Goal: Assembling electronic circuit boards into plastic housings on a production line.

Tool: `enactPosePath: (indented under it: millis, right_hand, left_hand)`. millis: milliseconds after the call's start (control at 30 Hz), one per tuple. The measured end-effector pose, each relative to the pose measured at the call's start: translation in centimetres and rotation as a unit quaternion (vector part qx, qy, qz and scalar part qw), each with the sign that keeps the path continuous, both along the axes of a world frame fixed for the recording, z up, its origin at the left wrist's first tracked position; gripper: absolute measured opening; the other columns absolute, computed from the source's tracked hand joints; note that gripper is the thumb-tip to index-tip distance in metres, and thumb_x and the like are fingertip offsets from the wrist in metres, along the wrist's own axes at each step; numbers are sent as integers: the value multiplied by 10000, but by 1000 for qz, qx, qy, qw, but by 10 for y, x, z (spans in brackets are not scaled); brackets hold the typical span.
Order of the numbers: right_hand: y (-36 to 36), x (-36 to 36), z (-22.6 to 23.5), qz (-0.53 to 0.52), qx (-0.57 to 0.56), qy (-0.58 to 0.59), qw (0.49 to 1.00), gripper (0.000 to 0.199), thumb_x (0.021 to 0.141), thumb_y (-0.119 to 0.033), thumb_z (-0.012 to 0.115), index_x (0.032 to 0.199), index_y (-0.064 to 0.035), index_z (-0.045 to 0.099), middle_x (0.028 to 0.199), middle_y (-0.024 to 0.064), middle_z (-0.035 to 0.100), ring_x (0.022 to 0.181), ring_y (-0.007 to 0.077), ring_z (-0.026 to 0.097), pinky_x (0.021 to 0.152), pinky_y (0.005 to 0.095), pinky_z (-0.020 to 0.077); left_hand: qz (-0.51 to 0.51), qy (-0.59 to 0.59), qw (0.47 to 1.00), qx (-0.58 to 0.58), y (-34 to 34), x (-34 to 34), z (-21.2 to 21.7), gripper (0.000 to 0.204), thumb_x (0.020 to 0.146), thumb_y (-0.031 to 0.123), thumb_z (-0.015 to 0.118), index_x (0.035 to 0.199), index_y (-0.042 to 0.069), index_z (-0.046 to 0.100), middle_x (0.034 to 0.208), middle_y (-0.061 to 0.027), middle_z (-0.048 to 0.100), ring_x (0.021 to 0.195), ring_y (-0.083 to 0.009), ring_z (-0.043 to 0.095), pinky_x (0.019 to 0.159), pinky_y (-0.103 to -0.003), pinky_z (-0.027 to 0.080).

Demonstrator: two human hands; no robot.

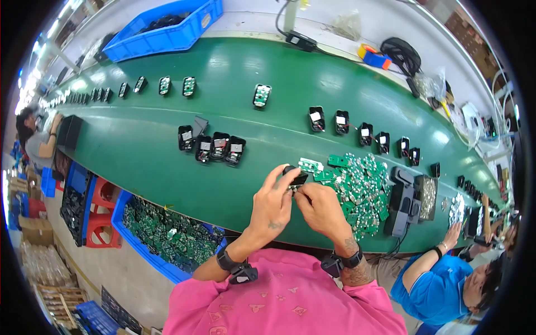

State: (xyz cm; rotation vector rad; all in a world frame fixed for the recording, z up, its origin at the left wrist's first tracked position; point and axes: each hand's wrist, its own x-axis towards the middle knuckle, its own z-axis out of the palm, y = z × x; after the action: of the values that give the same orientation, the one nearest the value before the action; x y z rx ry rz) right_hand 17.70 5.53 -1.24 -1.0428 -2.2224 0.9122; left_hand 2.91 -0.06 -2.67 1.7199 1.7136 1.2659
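Head view: the left hand [272, 205] is gripping a case [297, 177] above the table [167, 187], left of the boards [363, 192]. The right hand [322, 207] is working beside it, whether holding anything I cannot tell. They are probably fitting a part, next needing careful alignment. A bin [159, 46] is showing an unreadable label [206, 21].

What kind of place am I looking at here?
Most likely an electronics assembly line in a factory: a long green bench carries rows of small black casings, a heap of green circuit boards lies on it, and a blue bin below holds more boards.
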Motion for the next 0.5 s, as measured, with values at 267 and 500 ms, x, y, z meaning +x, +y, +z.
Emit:
enactPosePath:
  millis: [267,500]
  right_hand:
    - [133,-92,7,24,275,-202,940,656,774,97,589,1376,-153,519,1321,203,506,1069,393,577,893,459,516]
    - [235,-160,-32,187,355,-279,872,656,772,58,631,1356,-228,546,1301,171,513,1134,367,557,937,427,521]
  left_hand:
    - [75,-209,975,2,-9,-42,-68,445,914,-16,567,1357,12,539,1349,-223,555,1101,-356,633,885,-367,543]
    - [13,-272,962,-5,-16,-53,-73,482,908,-45,584,1381,28,530,1416,-153,511,1103,-207,636,860,-307,577]
